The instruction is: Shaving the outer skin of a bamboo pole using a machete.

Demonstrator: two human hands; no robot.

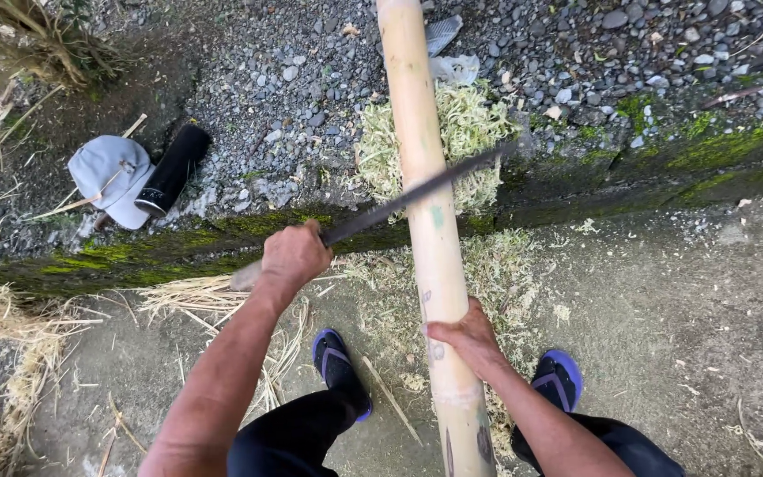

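Pale bamboo pole point(430, 221) is being scraped: right hand point(468, 337) is clamping it, left hand point(293, 254) is gripping the long blade point(417, 196) laid across it; next stroke likely needs a steady pole.

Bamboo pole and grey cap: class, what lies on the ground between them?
In the head view, a black cylindrical flask lies beside the grey cap, then grey gravel stretches to the bamboo pole, with pale shavings heaped against it.

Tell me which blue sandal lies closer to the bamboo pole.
The right-foot sandal: it sits just beside the bamboo pole, below the right hand. The left-foot sandal lies farther off.
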